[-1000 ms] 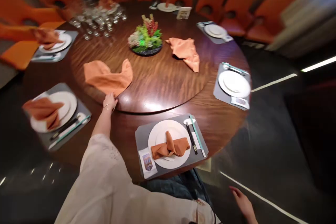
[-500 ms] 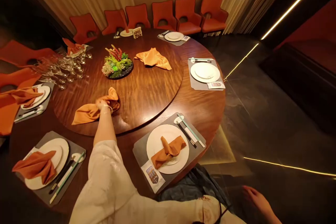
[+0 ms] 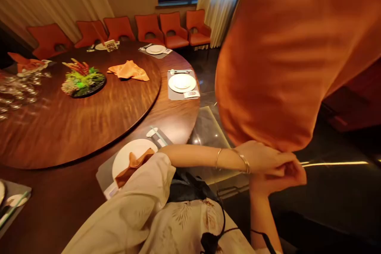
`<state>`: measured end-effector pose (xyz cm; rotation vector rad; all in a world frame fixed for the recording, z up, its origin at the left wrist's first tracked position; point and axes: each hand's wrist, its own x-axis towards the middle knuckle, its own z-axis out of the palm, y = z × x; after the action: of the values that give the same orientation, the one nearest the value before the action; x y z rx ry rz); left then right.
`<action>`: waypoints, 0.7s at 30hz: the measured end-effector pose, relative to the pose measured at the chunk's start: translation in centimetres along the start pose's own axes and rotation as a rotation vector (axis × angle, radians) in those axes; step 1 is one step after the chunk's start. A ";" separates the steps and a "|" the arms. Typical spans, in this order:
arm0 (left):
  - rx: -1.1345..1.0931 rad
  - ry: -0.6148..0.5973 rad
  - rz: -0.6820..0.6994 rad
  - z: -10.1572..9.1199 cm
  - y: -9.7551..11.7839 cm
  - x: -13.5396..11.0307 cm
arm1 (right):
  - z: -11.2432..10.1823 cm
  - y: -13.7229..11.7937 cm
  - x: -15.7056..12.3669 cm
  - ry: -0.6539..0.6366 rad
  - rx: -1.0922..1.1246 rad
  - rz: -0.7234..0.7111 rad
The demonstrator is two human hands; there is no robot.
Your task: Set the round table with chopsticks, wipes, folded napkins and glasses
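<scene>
A large orange cloth napkin (image 3: 274, 63) billows up and out in the air at the right, filling much of the upper right. My left hand (image 3: 262, 158), with bracelets at the wrist, reaches across my body and is closed at the napkin's lower edge. Just below and against it, my right hand (image 3: 279, 182) is closed too, its fingers curled together at the same spot. The grip itself is partly hidden where the hands overlap. Beside my left sleeve, a folded orange napkin (image 3: 131, 168) lies on a white plate (image 3: 122, 156).
A round wooden table with a raised turntable (image 3: 119, 115) stands at the left. On it are a plant centrepiece (image 3: 83, 77), another orange napkin (image 3: 127, 70) and several glasses (image 3: 20, 91). A place setting with a plate (image 3: 182, 82) lies near the right edge. Red chairs (image 3: 175, 27) line the wall.
My left hand has lifted the napkin from the turntable and carried it right, off the table. My right hand has come up to meet it. The view has turned right.
</scene>
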<state>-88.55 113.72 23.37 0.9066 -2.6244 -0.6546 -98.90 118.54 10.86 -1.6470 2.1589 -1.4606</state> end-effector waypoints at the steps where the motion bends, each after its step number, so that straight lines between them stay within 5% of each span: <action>1: -0.007 -0.018 0.023 2.4 0.6 1.6 | -1.0 1.4 0.9 0.092 -0.033 0.053; 3: -0.039 -0.054 0.040 6.6 1.1 4.2 | -2.9 5.0 2.0 0.210 -0.090 0.124; 5: -0.060 -0.126 0.064 9.8 0.9 6.3 | -4.3 9.0 2.1 0.154 -0.186 0.115; 8: -0.054 -0.246 0.098 13.2 0.2 8.9 | -5.8 13.6 1.5 -0.004 -0.244 0.084; 12: -0.050 -0.313 0.025 15.6 -1.8 11.7 | -6.1 16.8 1.4 -0.278 -0.292 0.155; 16: -0.125 -0.160 -0.192 14.6 -6.8 13.5 | -6.4 20.0 4.2 -0.525 -0.490 0.298; 21: -0.343 0.119 -0.384 9.1 -15.3 12.9 | -6.2 24.9 12.0 -0.705 -0.669 0.386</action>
<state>-94.29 97.69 9.39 1.2984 -2.1555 -1.0668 -125.33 112.73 2.60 -1.4217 2.3945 -0.0038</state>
